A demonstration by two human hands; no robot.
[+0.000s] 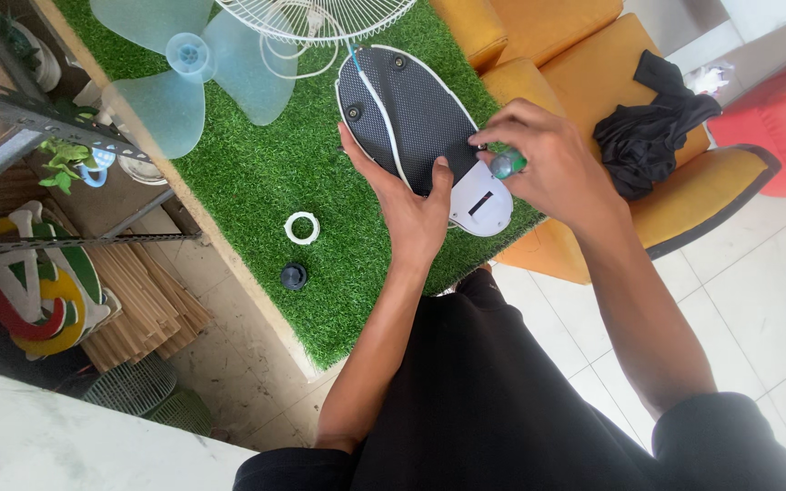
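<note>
The left hand lies flat on the fan base. The right hand pinches a green screwdriver. A white ring and black cap lie nearby on the grass mat.

One head-worn camera looks steeply down, close over the person's arms, onto a green turf mat.

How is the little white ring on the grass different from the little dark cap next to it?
The white ring is open in the middle, so green shows through; the dark cap looks solid. The ring is pale and looks a bit wider; the cap is almost black. The ring lies nearer the fan base that the left hand steadies; the cap lies nearer the edge of the grass mat. Both are small, round, and touched by neither hand.
</note>
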